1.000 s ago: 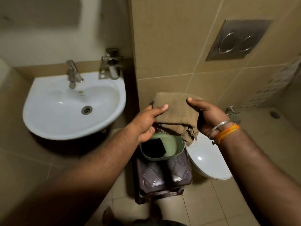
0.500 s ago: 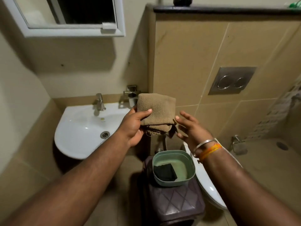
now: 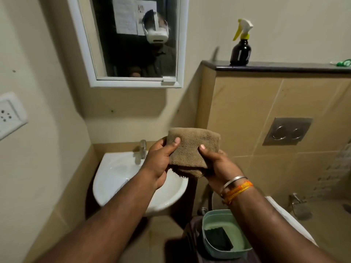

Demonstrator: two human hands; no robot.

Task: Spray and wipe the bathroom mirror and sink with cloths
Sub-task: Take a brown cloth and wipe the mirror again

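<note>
A folded brown cloth [image 3: 191,149] is held up in front of me by both hands. My left hand [image 3: 161,158] grips its left edge with the thumb on top. My right hand [image 3: 216,164] grips its lower right side. Below and behind the hands is the white sink [image 3: 117,173] with its tap [image 3: 142,149]. The white-framed mirror [image 3: 133,44] hangs on the wall above the sink. A dark spray bottle [image 3: 240,46] with a white and yellow trigger stands on the dark ledge [image 3: 284,68] at upper right.
A green tub [image 3: 210,221] holding a dark cloth [image 3: 218,240] sits on a brown stool at the bottom. Right of it is a white toilet [image 3: 284,211]. The flush plate [image 3: 286,130] is on the tiled wall, and a socket [image 3: 9,114] on the left wall.
The view has tilted up from the tub and sink, bringing the mirror and spray bottle into sight. My right hand let go of the cloth briefly and now grips it again.
</note>
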